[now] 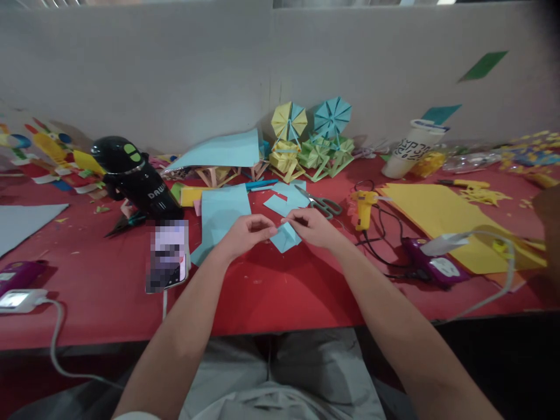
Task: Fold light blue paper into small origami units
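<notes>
Between my hands is a small folded square of light blue paper, with crease lines meeting near its middle. My left hand pinches its left corner between thumb and fingers. At the upper right edge my right hand grips the same paper, its fingers closed. Just beyond lie loose light blue paper pieces and scissors with dark green handles. Left of my left hand, a larger light blue sheet lies flat on the red table.
A phone and a leaning black bottle stand at left. On the right are a yellow glue gun with its cord, yellow sheets, a purple power box and a white cup. Folded paper models line the back.
</notes>
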The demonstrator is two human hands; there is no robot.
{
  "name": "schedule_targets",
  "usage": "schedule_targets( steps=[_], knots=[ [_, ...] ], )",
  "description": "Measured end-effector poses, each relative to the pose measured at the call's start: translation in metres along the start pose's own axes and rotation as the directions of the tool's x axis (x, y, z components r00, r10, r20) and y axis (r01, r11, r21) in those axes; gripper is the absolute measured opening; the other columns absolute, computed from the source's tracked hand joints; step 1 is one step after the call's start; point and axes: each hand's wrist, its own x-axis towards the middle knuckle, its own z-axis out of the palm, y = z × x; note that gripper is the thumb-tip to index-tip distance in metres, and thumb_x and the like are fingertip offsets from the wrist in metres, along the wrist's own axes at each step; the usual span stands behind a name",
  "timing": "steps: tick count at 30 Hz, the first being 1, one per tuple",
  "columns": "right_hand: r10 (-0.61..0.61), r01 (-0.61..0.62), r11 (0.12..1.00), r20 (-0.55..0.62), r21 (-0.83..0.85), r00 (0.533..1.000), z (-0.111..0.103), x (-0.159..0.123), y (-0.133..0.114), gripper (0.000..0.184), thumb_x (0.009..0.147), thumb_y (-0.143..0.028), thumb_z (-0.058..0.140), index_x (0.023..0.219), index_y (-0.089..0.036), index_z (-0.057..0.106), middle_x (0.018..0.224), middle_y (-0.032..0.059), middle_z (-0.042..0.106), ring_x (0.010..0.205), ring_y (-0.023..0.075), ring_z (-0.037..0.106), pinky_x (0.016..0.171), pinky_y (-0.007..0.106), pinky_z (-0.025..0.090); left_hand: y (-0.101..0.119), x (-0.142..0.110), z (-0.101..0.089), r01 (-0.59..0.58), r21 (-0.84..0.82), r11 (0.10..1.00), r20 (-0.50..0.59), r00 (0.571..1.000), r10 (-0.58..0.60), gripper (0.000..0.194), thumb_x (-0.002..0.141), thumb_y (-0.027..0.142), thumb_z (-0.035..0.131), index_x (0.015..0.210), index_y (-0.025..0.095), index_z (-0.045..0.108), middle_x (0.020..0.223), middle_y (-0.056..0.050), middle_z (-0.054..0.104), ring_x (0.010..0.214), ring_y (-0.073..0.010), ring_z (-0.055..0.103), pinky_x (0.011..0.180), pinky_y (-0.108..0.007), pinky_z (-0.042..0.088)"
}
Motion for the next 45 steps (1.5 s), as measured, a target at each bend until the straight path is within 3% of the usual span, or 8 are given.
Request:
schedule_targets(
  steps=[7,14,19,26,31,36,42,45],
  knots=[
    [0.033,-0.029,0.999,-0.096,0.043,0.995,0.005,0.004,-0.009,0.040,0.091,-0.050,0.047,0.065,-0.019,0.046,0.061,-0.0016,0.041,0.060,0.0123,0.038,0.060,0.028,0.033,0.006,0.002,0.001,-0.034,0.018,0.999,-0.192,0.981,0.037,0.023,0.066,0.033,0.080,0.074,0.015,0.068,0.065,-0.001,0.066,0.061,-0.0126,0.059,0.063,-0.029,0.051],
    [0.054,-0.064,0.994,0.102,0.092,0.993,0.004,0.002,-0.008,0.037,0.088,-0.052,0.054,0.072,-0.019,0.052,0.067,-0.0021,0.045,0.063,0.0116,0.040,0.061,0.027,0.033,-0.003,0.006,-0.001,-0.071,0.138,0.988,-0.221,0.970,0.100,0.016,0.070,0.022,0.072,0.084,0.015,0.070,0.076,-0.003,0.069,0.072,-0.0142,0.062,0.072,-0.030,0.051],
    [0.043,-0.045,0.999,0.117,0.014,0.992,0.006,0.003,-0.003,0.035,0.089,-0.043,0.052,0.066,-0.020,0.042,0.061,-0.0048,0.035,0.059,0.0105,0.033,0.059,0.026,0.029,0.000,0.004,0.000,-0.045,0.221,0.974,-0.178,0.980,0.086,0.026,0.075,0.020,0.064,0.100,0.017,0.071,0.074,-0.002,0.067,0.069,-0.0136,0.058,0.070,-0.030,0.048],
    [0.022,-0.023,1.000,0.137,0.005,0.990,0.007,0.002,-0.005,0.030,0.090,-0.043,0.052,0.074,-0.018,0.055,0.063,-0.0027,0.046,0.060,0.0109,0.038,0.059,0.026,0.032,0.003,0.001,0.003,-0.052,0.262,0.964,-0.086,0.993,0.077,0.023,0.079,0.040,0.066,0.077,0.017,0.068,0.077,-0.003,0.068,0.072,-0.0147,0.057,0.068,-0.028,0.044],
    [0.101,-0.113,0.992,0.184,0.056,0.978,0.009,0.002,-0.008,0.041,0.090,-0.052,0.050,0.068,-0.018,0.054,0.063,-0.0002,0.054,0.059,0.0114,0.046,0.060,0.026,0.036,-0.005,0.007,0.001,-0.081,0.324,0.943,-0.212,0.965,0.156,0.022,0.077,0.035,0.063,0.066,0.019,0.054,0.059,0.002,0.052,0.057,-0.0109,0.043,0.058,-0.026,0.035],
    [0.102,-0.106,0.994,0.138,0.017,0.985,0.011,0.002,-0.009,0.039,0.090,-0.046,0.051,0.064,-0.018,0.055,0.060,0.0016,0.059,0.057,0.0121,0.051,0.060,0.027,0.040,-0.003,0.008,0.002,-0.095,0.319,0.943,-0.211,0.963,0.168,0.023,0.078,0.035,0.061,0.065,0.020,0.049,0.057,0.003,0.046,0.056,-0.0107,0.038,0.057,-0.026,0.032],
    [0.170,-0.171,0.950,0.025,0.261,0.985,0.017,0.008,-0.003,0.037,0.079,-0.053,0.065,0.077,-0.017,0.065,0.066,0.0017,0.063,0.062,0.0135,0.057,0.063,0.029,0.046,-0.007,0.009,0.003,-0.078,0.319,0.945,-0.293,0.940,0.176,0.022,0.078,0.035,0.060,0.067,0.020,0.048,0.059,0.004,0.045,0.058,-0.0113,0.040,0.058,-0.026,0.033],
    [0.211,-0.222,0.911,0.070,0.348,0.975,0.016,0.008,0.001,0.038,0.075,-0.052,0.069,0.089,-0.016,0.066,0.068,0.0005,0.063,0.060,0.0131,0.059,0.062,0.029,0.048,-0.011,0.009,0.003,-0.052,0.344,0.938,-0.279,0.948,0.154,0.024,0.080,0.037,0.059,0.068,0.020,0.049,0.061,0.003,0.048,0.059,-0.0115,0.042,0.059,-0.027,0.033]
  ],
)
